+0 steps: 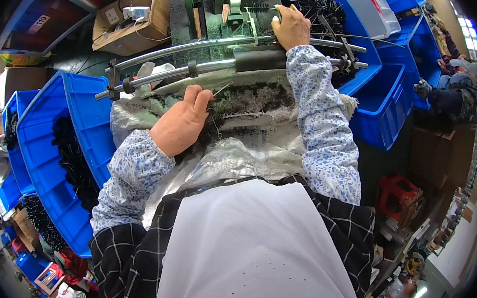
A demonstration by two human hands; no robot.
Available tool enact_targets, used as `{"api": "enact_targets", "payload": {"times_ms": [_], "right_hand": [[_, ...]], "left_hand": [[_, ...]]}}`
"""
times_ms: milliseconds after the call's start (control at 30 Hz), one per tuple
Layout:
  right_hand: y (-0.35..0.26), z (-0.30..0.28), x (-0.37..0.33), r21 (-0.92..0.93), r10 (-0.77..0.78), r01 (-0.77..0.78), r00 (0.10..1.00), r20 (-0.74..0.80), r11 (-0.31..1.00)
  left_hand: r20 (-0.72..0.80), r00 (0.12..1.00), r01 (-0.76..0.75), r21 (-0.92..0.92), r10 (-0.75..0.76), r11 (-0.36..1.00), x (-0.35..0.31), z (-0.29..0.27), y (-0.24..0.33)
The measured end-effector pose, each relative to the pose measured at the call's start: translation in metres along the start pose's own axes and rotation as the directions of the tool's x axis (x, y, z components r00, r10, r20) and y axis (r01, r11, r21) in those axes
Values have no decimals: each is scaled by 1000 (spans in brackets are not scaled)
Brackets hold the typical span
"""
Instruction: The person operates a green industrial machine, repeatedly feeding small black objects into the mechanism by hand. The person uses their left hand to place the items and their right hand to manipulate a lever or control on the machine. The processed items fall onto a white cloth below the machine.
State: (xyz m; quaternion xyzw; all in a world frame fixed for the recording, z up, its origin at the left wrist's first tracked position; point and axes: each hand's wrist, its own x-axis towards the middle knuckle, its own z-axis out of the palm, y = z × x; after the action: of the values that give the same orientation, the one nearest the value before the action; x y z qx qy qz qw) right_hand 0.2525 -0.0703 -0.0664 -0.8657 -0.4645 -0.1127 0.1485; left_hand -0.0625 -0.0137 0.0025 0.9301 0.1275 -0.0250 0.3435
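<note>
My right hand (292, 29) is at the front of a green machine (233, 5), with its fingers pinched and yellow covers on the fingertips. A thin, dark-bristled wire brush (263, 8) runs from those fingers toward the machine's middle. My left hand (181, 121) is closed above a dusty pale cloth (232, 154) spread over my lap. A thin, pale wire-like piece (222, 88) sticks out by its fingertips; most of what it grips is hidden. Two curved metal rods (160, 71) cross between my hands and the machine, and my right wrist passes over them.
A blue bin (354, 16) full of black wire brushes stands beyond my right hand, with another blue bin (381, 108) beside it. Blue bins (51, 125) holding black pieces are at my left. A cardboard box (133, 21) sits left of the machine. Another person (459, 93) is far right.
</note>
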Motion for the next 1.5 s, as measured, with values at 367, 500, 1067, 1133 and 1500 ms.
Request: {"api": "enact_targets", "payload": {"times_ms": [367, 500, 1067, 1133, 1500], "right_hand": [[-72, 6, 6, -15, -50, 49, 998, -39, 999], [-52, 0, 6, -53, -1, 3, 999, 53, 999], [46, -63, 15, -184, 25, -89, 946, -322, 979], [14, -80, -12, 69, -81, 94, 983, -166, 993], [-28, -41, -26, 69, -63, 71, 992, -112, 995]], "left_hand": [[-78, 987, -143, -54, 138, 988, 12, -12, 12], [-172, 979, -118, -65, 105, 991, 11, -20, 13], [-245, 959, -200, -249, 138, 948, 35, -17, 3], [-291, 949, -193, -241, 119, 951, 40, -8, 8], [-149, 989, 14, 127, 5, 992, 39, 29, -5]]}}
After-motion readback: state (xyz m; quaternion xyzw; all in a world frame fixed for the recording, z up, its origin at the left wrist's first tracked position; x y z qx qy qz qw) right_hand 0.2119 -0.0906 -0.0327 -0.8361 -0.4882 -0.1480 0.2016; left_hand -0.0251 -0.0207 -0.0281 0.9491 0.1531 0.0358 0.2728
